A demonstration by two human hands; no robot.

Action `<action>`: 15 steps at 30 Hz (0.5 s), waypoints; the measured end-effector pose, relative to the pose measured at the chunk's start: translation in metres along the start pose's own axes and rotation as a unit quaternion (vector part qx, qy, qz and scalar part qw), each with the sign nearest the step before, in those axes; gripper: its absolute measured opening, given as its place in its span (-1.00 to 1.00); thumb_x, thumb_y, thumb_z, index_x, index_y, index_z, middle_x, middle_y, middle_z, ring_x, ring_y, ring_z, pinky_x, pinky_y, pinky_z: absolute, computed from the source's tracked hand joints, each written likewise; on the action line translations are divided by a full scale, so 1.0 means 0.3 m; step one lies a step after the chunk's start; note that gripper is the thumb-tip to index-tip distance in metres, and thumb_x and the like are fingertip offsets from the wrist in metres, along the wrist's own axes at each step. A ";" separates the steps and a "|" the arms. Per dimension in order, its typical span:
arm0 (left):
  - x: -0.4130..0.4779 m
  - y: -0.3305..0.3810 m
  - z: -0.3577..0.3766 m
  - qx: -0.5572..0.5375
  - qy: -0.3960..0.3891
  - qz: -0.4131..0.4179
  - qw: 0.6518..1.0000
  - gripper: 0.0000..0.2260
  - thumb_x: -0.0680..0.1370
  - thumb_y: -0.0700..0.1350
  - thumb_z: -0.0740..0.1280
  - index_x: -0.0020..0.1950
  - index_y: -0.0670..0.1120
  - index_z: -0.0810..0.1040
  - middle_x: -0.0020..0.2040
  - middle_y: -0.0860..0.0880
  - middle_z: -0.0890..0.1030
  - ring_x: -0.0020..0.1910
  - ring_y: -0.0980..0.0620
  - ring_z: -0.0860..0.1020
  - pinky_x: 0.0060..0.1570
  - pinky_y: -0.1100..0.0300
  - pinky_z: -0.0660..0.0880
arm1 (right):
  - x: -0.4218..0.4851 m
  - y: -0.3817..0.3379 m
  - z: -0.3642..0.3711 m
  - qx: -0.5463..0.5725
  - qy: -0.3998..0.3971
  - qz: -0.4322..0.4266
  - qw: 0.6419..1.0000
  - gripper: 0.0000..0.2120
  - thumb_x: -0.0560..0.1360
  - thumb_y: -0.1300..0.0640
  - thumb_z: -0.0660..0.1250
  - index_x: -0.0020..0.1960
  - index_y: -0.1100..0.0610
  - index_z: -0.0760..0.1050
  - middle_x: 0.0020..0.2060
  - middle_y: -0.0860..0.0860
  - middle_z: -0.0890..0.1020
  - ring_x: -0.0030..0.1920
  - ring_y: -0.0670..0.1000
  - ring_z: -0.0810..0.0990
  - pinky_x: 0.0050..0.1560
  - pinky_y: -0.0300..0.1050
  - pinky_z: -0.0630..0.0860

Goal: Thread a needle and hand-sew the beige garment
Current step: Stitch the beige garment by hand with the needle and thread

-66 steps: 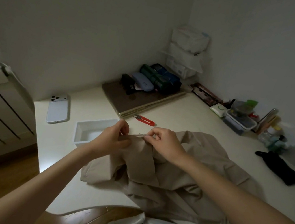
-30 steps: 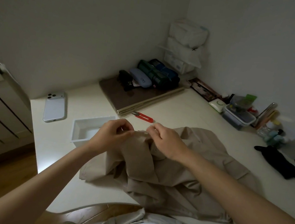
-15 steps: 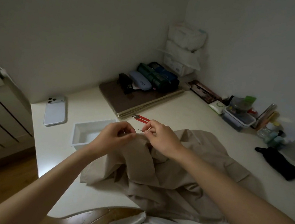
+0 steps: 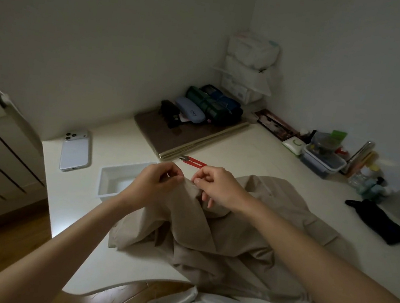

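The beige garment [image 4: 222,241] lies crumpled on the white table [image 4: 257,156], its top fold lifted between my hands. My left hand [image 4: 156,183] pinches that raised fold from the left. My right hand [image 4: 217,187] is at the same fold from the right, thumb and forefinger pinched together at the cloth edge. The needle and thread are too small and dark to make out here; a thin pale line shows between the two hands.
Red thread snips [image 4: 193,161] lie just behind my hands. A white tray [image 4: 112,180] stands left of the garment, a phone [image 4: 75,150] further left. A brown board with cases [image 4: 186,134], boxes and bottles [image 4: 324,158] and black cloth [image 4: 379,222] line the back and right.
My right hand drew a short needle out of the fold half a second ago; now it is back down at the cloth edge. My left hand has kept its pinch on the fold.
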State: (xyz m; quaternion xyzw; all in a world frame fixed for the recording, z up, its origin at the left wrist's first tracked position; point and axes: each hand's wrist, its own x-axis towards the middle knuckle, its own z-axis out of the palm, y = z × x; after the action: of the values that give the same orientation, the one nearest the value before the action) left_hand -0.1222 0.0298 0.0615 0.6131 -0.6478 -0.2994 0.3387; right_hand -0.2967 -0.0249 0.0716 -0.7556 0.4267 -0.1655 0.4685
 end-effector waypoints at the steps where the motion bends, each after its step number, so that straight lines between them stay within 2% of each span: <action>1: 0.000 0.000 0.000 -0.001 -0.001 -0.002 1.000 -0.84 0.58 -0.20 0.29 -0.15 0.02 0.53 -0.23 0.07 0.57 -0.29 0.28 0.50 -0.27 0.40 0.42 | -0.001 0.000 0.000 0.003 -0.007 -0.003 1.000 -0.93 0.60 0.20 0.21 -0.01 0.13 0.47 -0.32 -0.01 0.54 -0.41 -0.13 0.52 -0.45 -0.31 0.50; 10: -0.002 0.001 -0.004 -0.026 -0.002 -0.022 0.999 -0.86 0.57 -0.23 0.30 -0.16 -0.07 0.54 -0.31 0.04 0.52 -0.40 0.25 0.45 -0.35 0.41 0.37 | -0.004 0.008 0.001 0.032 -0.032 -0.013 0.999 -0.90 0.61 0.22 0.19 0.05 0.19 0.47 -0.23 0.01 0.52 -0.28 -0.10 0.52 -0.32 -0.25 0.58; 15: 0.004 -0.002 0.001 -0.027 -0.007 -0.016 0.999 -0.84 0.57 -0.24 0.29 -0.18 -0.05 0.52 -0.30 0.04 0.52 -0.37 0.24 0.46 -0.33 0.42 0.38 | 0.001 0.024 0.000 0.074 -0.042 -0.007 0.996 -0.93 0.60 0.24 0.20 0.01 0.19 0.46 -0.25 0.04 0.51 -0.26 -0.09 0.53 -0.28 -0.22 0.60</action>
State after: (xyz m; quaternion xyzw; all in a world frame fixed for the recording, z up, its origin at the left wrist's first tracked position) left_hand -0.1220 0.0286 0.0610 0.6116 -0.6322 -0.3266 0.3458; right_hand -0.3001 -0.0264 0.0656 -0.7279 0.3877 -0.1678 0.5400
